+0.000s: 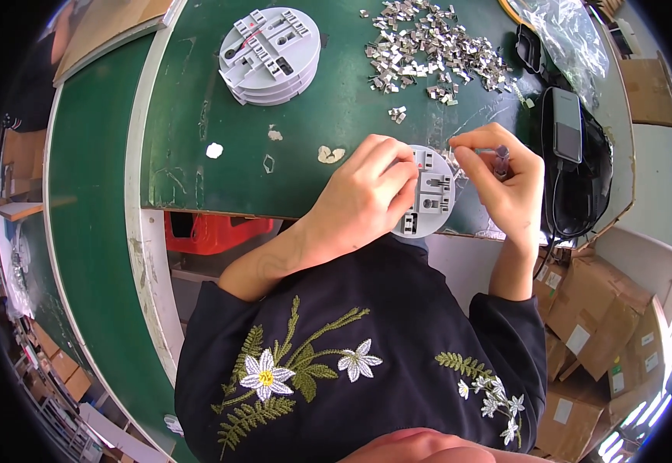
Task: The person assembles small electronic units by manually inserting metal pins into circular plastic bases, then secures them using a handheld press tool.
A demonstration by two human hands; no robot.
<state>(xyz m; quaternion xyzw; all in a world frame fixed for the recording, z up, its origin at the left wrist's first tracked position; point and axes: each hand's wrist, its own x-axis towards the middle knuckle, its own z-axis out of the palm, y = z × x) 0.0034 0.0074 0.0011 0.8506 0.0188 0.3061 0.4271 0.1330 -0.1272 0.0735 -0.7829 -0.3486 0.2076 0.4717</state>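
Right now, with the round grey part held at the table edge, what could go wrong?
The grey disc overhangs the green table edge; if the left hand loosens, it may drop. The small metal clip pinched by the right hand could slip and fall into the lap. The pile of loose clips lies close to the right arm's path and could scatter.

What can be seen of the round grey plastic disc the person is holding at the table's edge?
The round grey plastic disc looks like moulded plastic, its face upward with raised rectangular slots and ribs. It lies at the near edge of the green table, partly overhanging it. The left hand covers its left side and steadies it; the right hand is at its upper right rim, fingers pinched, what they hold too small to tell. Its underside is hidden.
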